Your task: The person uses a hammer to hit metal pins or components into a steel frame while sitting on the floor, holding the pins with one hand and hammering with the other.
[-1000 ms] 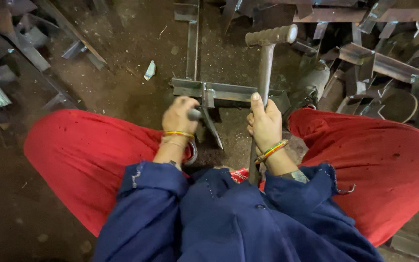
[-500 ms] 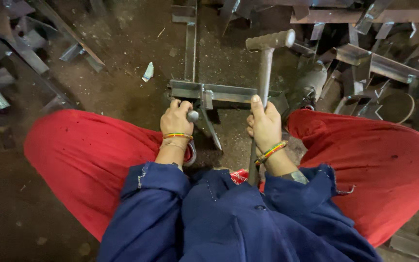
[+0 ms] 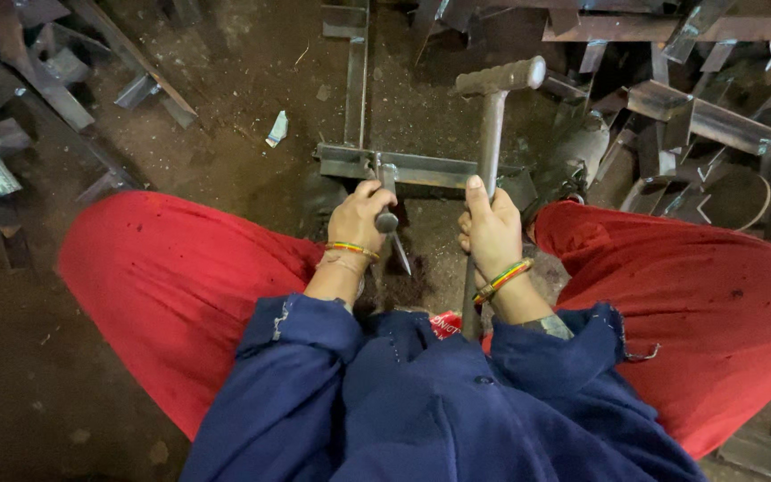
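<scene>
Both hands work over a dirt floor (image 3: 225,152) strewn with steel offcuts (image 3: 707,116). Left hand (image 3: 360,217) is clamped on a chisel (image 3: 389,219) set against the welded angle-iron frame (image 3: 421,168), while right hand (image 3: 493,234) is closed around an upright hammer (image 3: 493,116), its head raised above the frame.

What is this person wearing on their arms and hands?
Both arms are in dark blue sleeves, pushed up to the forearms, with frayed cuffs. The hands are bare, no gloves. The left hand has a striped multicoloured bangle at the wrist, plus a thin thread-like band; the right hand has a similar striped bangle.
</scene>
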